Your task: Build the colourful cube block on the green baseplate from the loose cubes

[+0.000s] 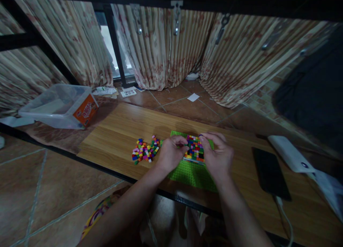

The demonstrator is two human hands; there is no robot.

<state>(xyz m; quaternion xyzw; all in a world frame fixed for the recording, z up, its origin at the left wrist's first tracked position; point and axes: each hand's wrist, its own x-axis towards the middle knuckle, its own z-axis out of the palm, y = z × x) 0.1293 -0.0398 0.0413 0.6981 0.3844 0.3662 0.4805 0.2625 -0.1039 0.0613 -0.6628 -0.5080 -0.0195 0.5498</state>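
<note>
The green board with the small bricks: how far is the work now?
Done: a block of mixed-colour bricks already covers part of the green board. In hand: the left hand and right hand both touch that block. Left: loose bricks lie beside it, and much green is bare.

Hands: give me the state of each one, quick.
Left hand: fingers curled at the left edge of the block mosaic; grip cannot be told.
Right hand: fingertips on the mosaic's right edge; grip cannot be told.
</note>
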